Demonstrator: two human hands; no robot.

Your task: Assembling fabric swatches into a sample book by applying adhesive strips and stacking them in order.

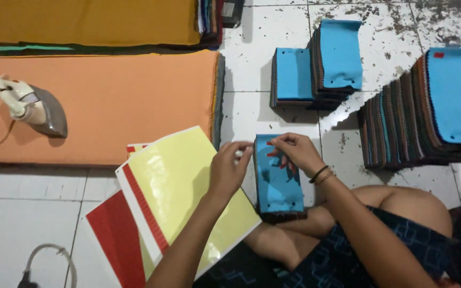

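Swatch stack: I see its long axis running away from me, top edge at the fingertips.
Left hand: fingers pinched at top-left corner.
Right hand: pinching top edge, equally near.

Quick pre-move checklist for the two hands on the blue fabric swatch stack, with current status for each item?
1. Left hand at the top left edge of the small blue fabric swatch stack: ok.
2. Right hand pinching the top edge: ok.
3. Whether a red sticker is between the fingers: cannot tell.
4. Glossy yellow sheet with red strips beside the left forearm, within reach: ok.
5. Grey electric iron resting on the orange padded cloth, apart from both hands: ok.
6. Tall stacks of blue-topped swatches standing apart on the white tiled floor: ok.
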